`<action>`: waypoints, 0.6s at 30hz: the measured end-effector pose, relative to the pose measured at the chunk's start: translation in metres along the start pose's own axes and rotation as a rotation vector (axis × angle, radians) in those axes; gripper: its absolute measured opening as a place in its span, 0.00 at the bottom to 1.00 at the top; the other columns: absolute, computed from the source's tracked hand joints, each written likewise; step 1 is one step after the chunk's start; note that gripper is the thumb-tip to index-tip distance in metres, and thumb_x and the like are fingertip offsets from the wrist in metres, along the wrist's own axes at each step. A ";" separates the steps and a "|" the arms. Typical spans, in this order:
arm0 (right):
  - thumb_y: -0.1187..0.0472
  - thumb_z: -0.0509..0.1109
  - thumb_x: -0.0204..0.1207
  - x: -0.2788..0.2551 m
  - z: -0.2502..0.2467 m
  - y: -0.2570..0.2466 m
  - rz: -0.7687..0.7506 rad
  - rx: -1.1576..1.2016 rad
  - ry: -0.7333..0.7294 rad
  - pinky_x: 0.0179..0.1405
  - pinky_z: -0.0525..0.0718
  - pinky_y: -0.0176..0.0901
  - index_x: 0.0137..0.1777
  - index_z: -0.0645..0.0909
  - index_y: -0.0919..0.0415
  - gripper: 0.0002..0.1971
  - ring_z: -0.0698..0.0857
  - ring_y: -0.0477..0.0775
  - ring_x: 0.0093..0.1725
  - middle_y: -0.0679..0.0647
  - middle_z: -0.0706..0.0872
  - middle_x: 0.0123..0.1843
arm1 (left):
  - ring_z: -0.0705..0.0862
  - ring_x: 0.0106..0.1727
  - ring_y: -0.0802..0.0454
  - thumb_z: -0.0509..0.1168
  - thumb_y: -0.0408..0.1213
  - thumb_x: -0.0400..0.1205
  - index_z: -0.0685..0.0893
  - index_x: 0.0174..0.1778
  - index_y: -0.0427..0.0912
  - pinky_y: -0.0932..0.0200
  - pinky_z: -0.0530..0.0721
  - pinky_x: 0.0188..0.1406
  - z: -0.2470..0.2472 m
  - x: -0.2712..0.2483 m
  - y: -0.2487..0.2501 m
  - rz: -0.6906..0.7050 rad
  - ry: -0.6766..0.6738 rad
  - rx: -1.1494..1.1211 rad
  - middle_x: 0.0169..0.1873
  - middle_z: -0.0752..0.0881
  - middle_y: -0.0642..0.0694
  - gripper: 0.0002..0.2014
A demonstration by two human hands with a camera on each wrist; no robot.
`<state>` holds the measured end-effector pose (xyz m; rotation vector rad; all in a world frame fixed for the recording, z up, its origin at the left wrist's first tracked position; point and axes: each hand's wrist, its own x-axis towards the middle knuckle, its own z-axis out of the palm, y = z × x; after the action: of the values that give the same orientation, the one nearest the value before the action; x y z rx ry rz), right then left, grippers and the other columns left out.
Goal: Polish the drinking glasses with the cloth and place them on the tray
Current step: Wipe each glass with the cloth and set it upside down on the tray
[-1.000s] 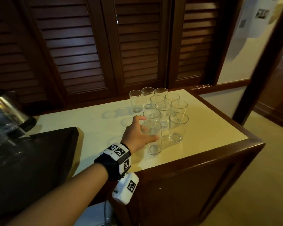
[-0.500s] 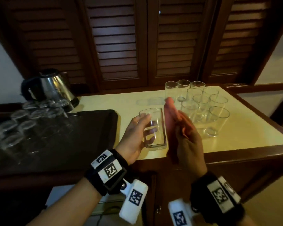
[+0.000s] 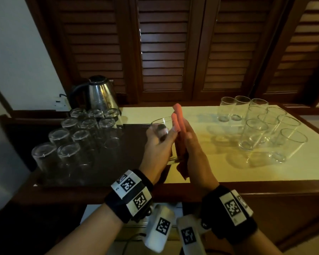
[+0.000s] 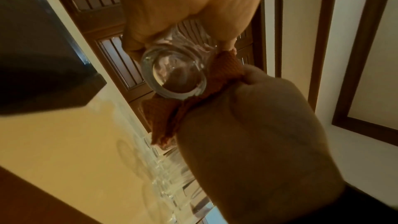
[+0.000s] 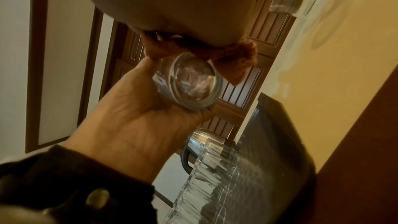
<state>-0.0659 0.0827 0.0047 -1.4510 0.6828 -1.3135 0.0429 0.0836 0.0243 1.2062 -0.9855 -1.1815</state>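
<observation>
My left hand [image 3: 162,133] grips a clear drinking glass [image 3: 159,123] tilted above the counter's front, beside the tray's right edge. My right hand [image 3: 182,124] lies flat along the glass with fingers straight, pressing a rust-orange cloth [image 3: 183,172] against its side. The left wrist view looks at the glass base [image 4: 174,76] with the cloth [image 4: 165,117] bunched under the right palm [image 4: 247,134]. From the right wrist the glass [image 5: 193,84] sits in the left hand [image 5: 140,113], the cloth [image 5: 234,60] above it. The dark tray [image 3: 129,144] carries several upside-down glasses [image 3: 77,137].
Several upright glasses [image 3: 261,126] stand clustered at the right of the cream counter [image 3: 210,162]. A steel kettle [image 3: 99,96] stands behind the tray by the wall. Louvred wooden shutters run along the back. The counter's wooden edge is just below my wrists.
My left hand lifted a glass out of the right cluster and carried it left to the tray's edge. My right hand came in with the cloth and now lies against the glass.
</observation>
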 end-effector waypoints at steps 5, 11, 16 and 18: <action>0.51 0.59 0.88 0.019 0.029 -0.001 0.032 0.016 0.027 0.78 0.76 0.48 0.87 0.60 0.44 0.28 0.73 0.46 0.80 0.48 0.70 0.83 | 0.79 0.70 0.50 0.67 0.66 0.76 0.58 0.83 0.55 0.44 0.81 0.69 -0.032 0.013 0.016 0.046 -0.041 0.140 0.70 0.79 0.50 0.43; 0.50 0.49 0.92 0.036 0.056 -0.007 0.238 0.381 -0.020 0.73 0.80 0.61 0.82 0.71 0.43 0.22 0.81 0.57 0.75 0.55 0.81 0.78 | 0.86 0.64 0.46 0.67 0.63 0.75 0.77 0.73 0.50 0.38 0.82 0.67 -0.066 0.021 0.034 0.035 -0.155 0.056 0.60 0.89 0.47 0.33; 0.49 0.51 0.92 0.048 0.060 -0.006 0.281 0.443 0.028 0.76 0.76 0.66 0.82 0.73 0.49 0.22 0.82 0.60 0.74 0.60 0.82 0.75 | 0.89 0.60 0.46 0.67 0.60 0.78 0.77 0.71 0.47 0.42 0.86 0.63 -0.083 0.035 0.040 -0.056 -0.249 -0.016 0.55 0.90 0.45 0.29; 0.50 0.50 0.92 0.051 0.062 -0.004 0.244 0.335 0.027 0.78 0.75 0.66 0.83 0.71 0.44 0.22 0.80 0.56 0.76 0.54 0.79 0.79 | 0.84 0.67 0.44 0.73 0.59 0.75 0.65 0.83 0.47 0.39 0.81 0.69 -0.077 0.039 0.041 -0.051 -0.173 0.052 0.60 0.85 0.45 0.43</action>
<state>0.0042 0.0566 0.0340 -1.0479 0.6025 -1.1925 0.1292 0.0555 0.0532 1.1901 -1.1260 -1.3250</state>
